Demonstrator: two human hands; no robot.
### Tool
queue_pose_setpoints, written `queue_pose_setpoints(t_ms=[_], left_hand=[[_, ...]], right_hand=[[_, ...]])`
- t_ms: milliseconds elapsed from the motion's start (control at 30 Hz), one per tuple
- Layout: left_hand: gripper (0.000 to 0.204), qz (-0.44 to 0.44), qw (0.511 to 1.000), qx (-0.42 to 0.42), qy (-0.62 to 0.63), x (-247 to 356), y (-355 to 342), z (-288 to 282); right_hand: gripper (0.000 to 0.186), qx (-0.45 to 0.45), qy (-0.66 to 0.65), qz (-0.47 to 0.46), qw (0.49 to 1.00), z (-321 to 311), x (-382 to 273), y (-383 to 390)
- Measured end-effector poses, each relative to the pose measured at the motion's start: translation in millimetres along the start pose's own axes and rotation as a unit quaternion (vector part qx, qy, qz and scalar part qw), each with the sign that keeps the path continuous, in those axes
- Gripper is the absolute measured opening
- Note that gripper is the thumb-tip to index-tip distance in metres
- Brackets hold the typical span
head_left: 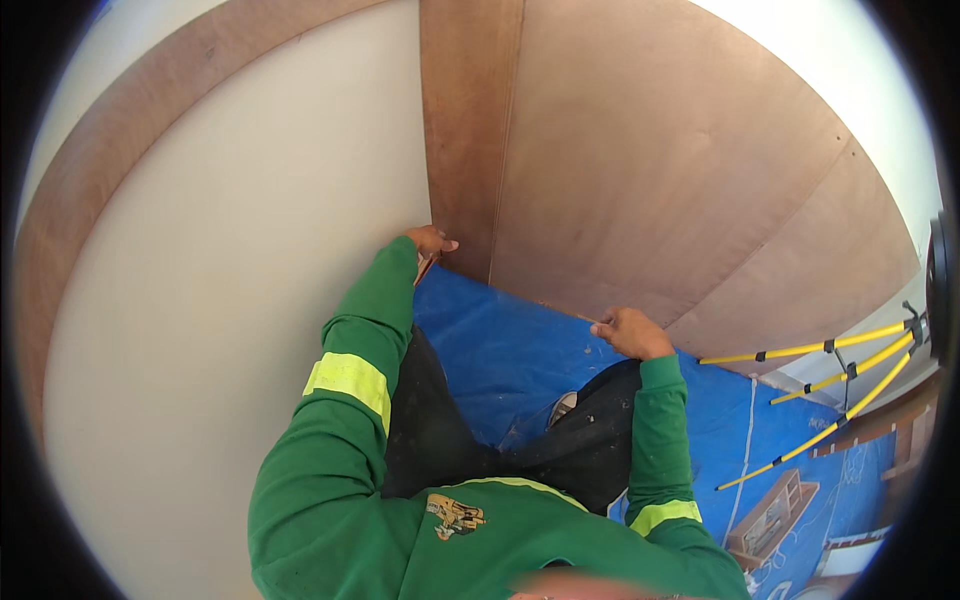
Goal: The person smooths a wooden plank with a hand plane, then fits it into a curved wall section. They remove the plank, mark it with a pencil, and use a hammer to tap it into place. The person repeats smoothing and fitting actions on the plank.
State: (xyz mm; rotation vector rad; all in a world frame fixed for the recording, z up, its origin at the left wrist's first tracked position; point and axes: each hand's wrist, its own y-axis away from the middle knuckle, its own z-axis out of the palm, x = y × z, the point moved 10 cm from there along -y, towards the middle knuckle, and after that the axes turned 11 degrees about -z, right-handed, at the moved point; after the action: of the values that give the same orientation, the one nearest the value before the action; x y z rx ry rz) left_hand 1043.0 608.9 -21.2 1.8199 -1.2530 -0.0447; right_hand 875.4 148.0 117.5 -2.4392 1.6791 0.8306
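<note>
Blue tarp [500,350] underfoot; left hand [430,243] pinches plywood panel [660,180] base; right hand [628,333] grips its edge

We count two hands, our left hand [430,242] and right hand [630,333], one blue sheet [510,350] on the floor, one brown board [660,170], one cream wall [230,280] and one tripod [840,385] with three yellow legs
</note>
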Motion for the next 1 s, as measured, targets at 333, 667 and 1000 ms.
queue_pose_setpoints(t_ms=[333, 667, 1000], left_hand=[[0.088, 0.021, 0.999, 0.034, 0.004, -9.5, 20.8, -14.5], [0.093, -0.028, 0.998, 0.055, -0.014, -33.2, 56.2, -21.8], [0.085, -0.022, 0.999, 0.049, -0.008, -34.2, 110.0, 16.6]], right_hand=[[0.051, 0.014, 0.029, 0.004, 0.999, 3.2, -6.6, 11.9], [0.054, -0.021, 0.057, -0.018, 0.998, 6.1, -28.3, 5.8], [0.053, -0.098, 0.123, -0.11, 0.981, 45.6, -137.9, -27.1]])
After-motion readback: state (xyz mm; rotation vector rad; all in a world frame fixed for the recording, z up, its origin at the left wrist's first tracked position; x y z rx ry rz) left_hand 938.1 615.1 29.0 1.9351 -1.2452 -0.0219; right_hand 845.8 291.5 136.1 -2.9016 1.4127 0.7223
